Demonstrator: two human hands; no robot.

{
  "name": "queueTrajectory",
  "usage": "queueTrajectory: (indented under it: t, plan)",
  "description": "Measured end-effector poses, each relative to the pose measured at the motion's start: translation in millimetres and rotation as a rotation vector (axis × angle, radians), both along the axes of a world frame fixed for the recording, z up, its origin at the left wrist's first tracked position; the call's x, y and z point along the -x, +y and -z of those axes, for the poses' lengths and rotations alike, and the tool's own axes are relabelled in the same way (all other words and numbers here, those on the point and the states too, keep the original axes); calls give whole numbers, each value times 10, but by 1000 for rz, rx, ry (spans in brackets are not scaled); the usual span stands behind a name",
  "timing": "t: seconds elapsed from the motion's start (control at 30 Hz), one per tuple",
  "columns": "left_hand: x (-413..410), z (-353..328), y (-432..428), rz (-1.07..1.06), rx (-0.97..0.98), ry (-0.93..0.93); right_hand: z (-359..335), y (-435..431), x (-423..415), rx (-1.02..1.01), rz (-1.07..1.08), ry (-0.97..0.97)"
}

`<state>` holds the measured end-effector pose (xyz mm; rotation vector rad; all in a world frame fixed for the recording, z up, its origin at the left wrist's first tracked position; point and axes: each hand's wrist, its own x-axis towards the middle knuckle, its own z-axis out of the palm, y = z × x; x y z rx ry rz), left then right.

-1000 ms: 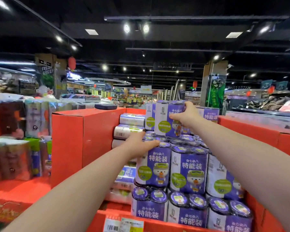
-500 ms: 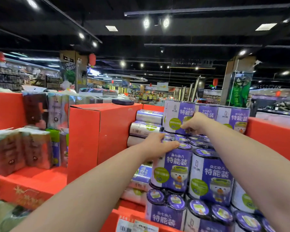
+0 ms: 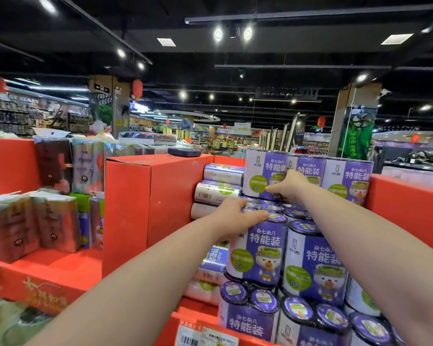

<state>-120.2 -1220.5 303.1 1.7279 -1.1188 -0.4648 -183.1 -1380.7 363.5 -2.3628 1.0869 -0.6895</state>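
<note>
Your left hand (image 3: 238,216) lies palm down on the lid end of a purple pack (image 3: 258,253), fingers straight and reaching to the right across its top, gripping nothing. That pack stands upright at the left front corner of the middle layer in the red display bin (image 3: 405,203), with more packs of the same kind beside it and below it.

Your right hand (image 3: 289,187) is further back and higher, spread flat against the front face of the top pack (image 3: 263,168), thumb pointing left along its lower part. This pack stands at the left end of the top row, near the bin's back edge.

Just left of both packs, sideways rolls (image 3: 220,189) are stacked against a red box (image 3: 148,196), which carries a dark flat case (image 3: 184,152) on its back edge. A price label (image 3: 205,337) sits on the bin's front edge. Brown packs (image 3: 53,226) stand on the shelf to the left.
</note>
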Motion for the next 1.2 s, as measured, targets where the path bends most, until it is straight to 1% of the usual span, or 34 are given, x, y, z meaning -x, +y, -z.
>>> queueTrajectory:
  t: [0.1,0.17,0.3,0.43,0.53,0.6,0.73,0.87,1.03,1.2]
  plan:
    - [5,-8,10,-26,-27,-10,-6,52,81,6,18,-1]
    - [4,-20,10,-52,-53,-54,-29,104,179,48,32,18]
    - [38,-77,44,-113,-126,-212,-50,239,416,199,-6,80]
    - [153,-74,141,-308,-147,-435,23,434,642,347,-69,104]
    - [260,-19,228,-401,-146,-517,97,647,768,449,-137,112]
    - [334,18,331,-423,-140,-560,157,823,835,518,-186,118]
    - [488,140,659,-445,-159,-633,308,1203,931,678,-267,191]
    - [623,378,1036,-496,-325,-742,557,1533,979,758,-386,229]
    - [821,759,1540,-566,-506,-844,1006,1884,982,776,-547,288]
    - [960,1145,2066,-571,-649,-912,1512,2217,1001,772,-669,328]
